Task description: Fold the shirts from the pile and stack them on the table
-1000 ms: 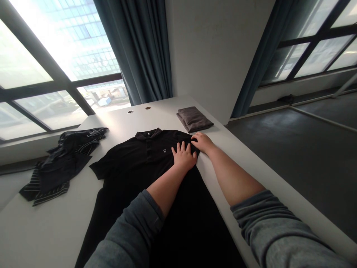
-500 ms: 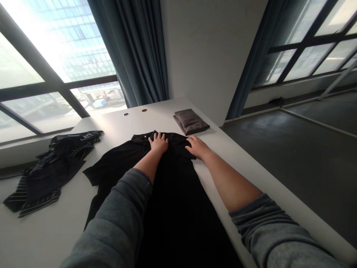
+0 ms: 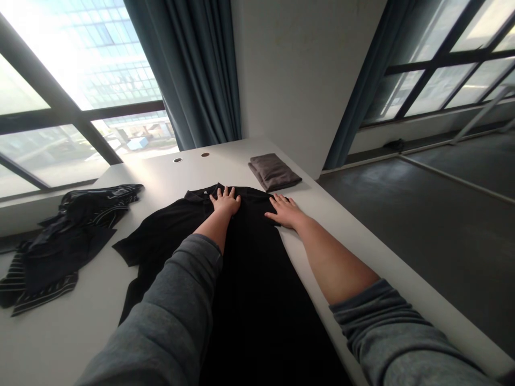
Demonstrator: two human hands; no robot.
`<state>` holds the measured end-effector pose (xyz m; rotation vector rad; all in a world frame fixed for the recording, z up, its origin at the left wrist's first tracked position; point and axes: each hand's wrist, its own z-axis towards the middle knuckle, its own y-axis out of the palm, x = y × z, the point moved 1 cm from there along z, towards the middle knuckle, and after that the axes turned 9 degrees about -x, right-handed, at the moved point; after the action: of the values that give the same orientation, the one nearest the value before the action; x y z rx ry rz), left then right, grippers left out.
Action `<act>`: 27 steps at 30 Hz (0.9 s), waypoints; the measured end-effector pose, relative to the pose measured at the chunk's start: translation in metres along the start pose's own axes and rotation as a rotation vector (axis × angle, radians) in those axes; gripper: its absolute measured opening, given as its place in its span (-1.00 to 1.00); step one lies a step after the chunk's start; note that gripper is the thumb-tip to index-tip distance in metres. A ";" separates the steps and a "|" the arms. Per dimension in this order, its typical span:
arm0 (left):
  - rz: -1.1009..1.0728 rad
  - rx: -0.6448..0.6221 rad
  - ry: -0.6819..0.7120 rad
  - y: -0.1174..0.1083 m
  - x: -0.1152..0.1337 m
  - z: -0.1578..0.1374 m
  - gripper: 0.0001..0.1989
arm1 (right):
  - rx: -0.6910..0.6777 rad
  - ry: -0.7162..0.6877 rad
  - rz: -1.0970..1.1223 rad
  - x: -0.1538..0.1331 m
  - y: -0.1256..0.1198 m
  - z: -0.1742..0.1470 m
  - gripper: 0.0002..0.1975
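Observation:
A black short-sleeved shirt (image 3: 257,279) with a collar lies spread out on the white table, collar at the far end. My left hand (image 3: 226,202) rests on it just below the collar, palm down with fingers spread. On the right sleeve lies my right hand (image 3: 285,211), its fingers stretched out and apart. Neither hand grips the cloth. My left forearm hides part of the shirt's left side, and the hem is out of frame.
Beyond my right hand sits a folded grey-brown cloth (image 3: 274,171). A heap of dark, partly striped clothes (image 3: 68,241) lies on the left. The white table (image 3: 354,241) ends at its right edge above a dark floor; two round holes are at its back.
The fingers of my right hand have stretched out flatter over the sleeve. My left hand stays on the shirt below the collar. The view has shifted slightly.

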<state>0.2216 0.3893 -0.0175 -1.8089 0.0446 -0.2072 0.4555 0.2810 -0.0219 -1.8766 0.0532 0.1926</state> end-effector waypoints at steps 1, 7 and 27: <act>-0.001 -0.001 -0.002 0.000 0.000 0.000 -0.24 | -0.006 0.008 0.002 -0.001 0.000 -0.001 -0.10; -0.007 -0.008 -0.003 -0.001 -0.001 0.000 -0.25 | 0.012 0.021 0.014 -0.004 0.002 -0.002 -0.11; -0.142 0.279 -0.417 -0.007 -0.331 -0.202 -0.36 | 0.416 -0.453 -0.075 -0.121 -0.036 -0.033 -0.46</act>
<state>-0.1379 0.2438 -0.0027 -1.5458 -0.3907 0.0654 0.3442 0.2533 0.0411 -1.3847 -0.2686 0.5102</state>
